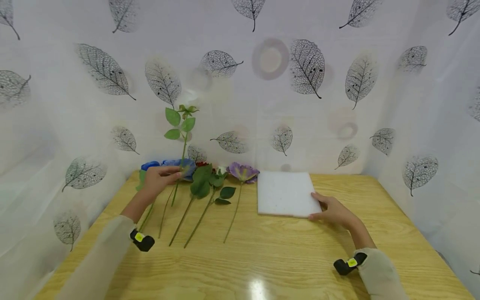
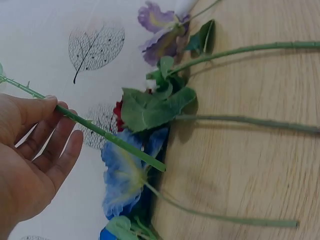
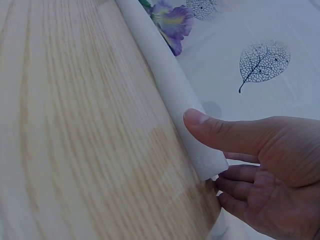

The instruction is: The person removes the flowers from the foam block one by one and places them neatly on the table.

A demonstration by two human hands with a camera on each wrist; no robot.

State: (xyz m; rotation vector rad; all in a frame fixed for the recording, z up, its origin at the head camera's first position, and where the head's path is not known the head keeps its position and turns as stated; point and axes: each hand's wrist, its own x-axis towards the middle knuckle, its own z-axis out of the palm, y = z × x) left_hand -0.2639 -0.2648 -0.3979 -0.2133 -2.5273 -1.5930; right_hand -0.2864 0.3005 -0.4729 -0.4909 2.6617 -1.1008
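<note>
My left hand (image 1: 160,180) pinches the green stem (image 2: 107,136) of an artificial flower between thumb and fingers. This flower (image 1: 183,125) stands upright above the table, with leaves along its stem and green sepals at the top; its pale bloom barely shows against the white backdrop. On the right, my right hand (image 1: 335,211) grips the right edge of a square white foam board (image 1: 286,193) lying on the table. In the right wrist view the thumb (image 3: 215,127) presses on the board's near side, and the other fingers are at its end, partly hidden.
Several artificial flowers lie at the table's back: blue blooms (image 2: 122,175), a red one (image 2: 118,115) half hidden by leaves, and a purple one (image 1: 241,171) beside the board. Their stems point toward me. A leaf-printed white curtain (image 1: 240,104) surrounds the wooden table (image 1: 225,271).
</note>
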